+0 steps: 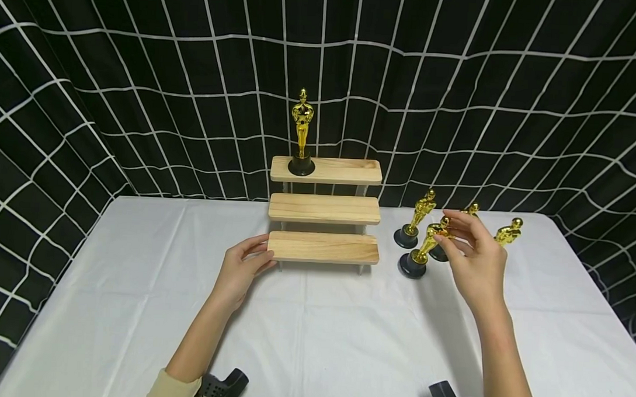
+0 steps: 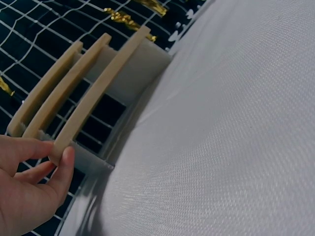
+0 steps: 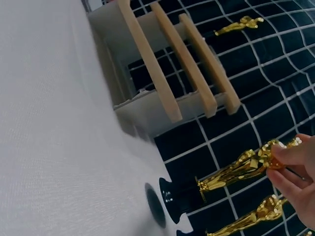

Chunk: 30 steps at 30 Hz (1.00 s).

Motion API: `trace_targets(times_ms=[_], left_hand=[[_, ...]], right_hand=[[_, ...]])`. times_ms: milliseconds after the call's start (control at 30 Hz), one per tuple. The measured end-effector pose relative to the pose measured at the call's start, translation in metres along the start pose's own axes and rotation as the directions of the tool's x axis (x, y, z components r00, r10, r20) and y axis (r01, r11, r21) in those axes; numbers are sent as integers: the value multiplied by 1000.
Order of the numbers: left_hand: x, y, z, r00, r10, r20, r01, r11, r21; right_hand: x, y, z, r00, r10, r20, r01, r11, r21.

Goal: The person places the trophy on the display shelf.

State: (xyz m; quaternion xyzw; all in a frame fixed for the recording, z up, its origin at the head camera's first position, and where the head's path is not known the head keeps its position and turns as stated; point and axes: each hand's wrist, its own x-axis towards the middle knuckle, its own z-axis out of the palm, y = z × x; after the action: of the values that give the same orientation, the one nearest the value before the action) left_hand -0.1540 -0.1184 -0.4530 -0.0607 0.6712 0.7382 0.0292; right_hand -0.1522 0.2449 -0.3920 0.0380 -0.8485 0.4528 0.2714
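My left hand pinches the left end of the lowest shelf of a three-tier wooden display stand, thumb and fingers at the board's edge. My right hand pinches a gold trophy statuette by its upper body. That statuette leans, and in the right wrist view its black base shows above a round shadow on the cloth. Several similar statuettes stand around this hand, one of them just behind the held one. Another statuette stands upright on the top shelf, toward its left end.
White cloth covers the table. A black curtain with a white grid rises behind and at both sides. Farther right, a gold statuette is partly hidden by my right hand. The middle shelf is bare wood.
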Motion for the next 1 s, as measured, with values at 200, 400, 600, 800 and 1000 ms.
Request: trace_targets(times_ms=[200,400,600,800,1000], left_hand=[[0,1,0,1000,-2,-1,2,1000,15],[1,-1,0,1000,-2,1,2,1000,10],[1,0,0,1000,0,3,0,1000,8],[1,0,0,1000,-4,2,4,1000,10],[1,-1,0,1000,5,11,-5,1000,-9]], right_hand=[[0,-7,-2,1000,-18,-18,19,1000,20],[-2,-16,-4,999,-37,-20,37,999,17],[-2,-23,-6,998,-55,-32,57,998,42],[-3,-29,-9,997,-62,-34,64,997,43],[-3,-34,-12,997,-70,-37,72,996,46]])
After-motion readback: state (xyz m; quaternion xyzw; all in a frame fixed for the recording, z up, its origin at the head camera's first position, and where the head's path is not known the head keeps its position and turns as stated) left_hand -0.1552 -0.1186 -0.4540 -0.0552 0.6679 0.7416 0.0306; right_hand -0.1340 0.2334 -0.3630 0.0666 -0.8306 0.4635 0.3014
